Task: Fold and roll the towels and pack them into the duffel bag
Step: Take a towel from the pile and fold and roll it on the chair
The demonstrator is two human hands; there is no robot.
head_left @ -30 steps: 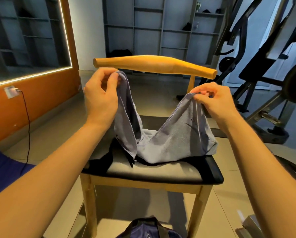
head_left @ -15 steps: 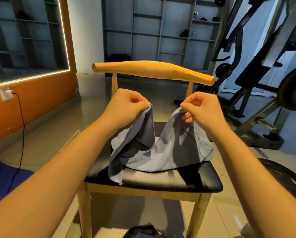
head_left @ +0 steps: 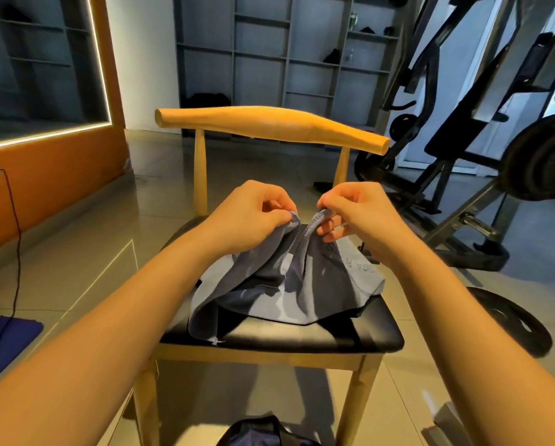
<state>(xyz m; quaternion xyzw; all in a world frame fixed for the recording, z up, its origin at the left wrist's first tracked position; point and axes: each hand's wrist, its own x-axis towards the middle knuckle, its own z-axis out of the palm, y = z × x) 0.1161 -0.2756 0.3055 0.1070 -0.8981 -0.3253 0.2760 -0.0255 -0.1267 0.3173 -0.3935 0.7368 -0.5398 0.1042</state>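
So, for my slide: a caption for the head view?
The left hand and right hand pinch a grey towel by its edge over the chair.

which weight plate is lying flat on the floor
The black plate on the tiles just right of the chair seat. The other big plate stands upright on the machine bar, off the floor.

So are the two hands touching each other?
Apart. The head view shows a narrow gap between the left hand and the right hand. Each pinches its own corner of the grey towel.
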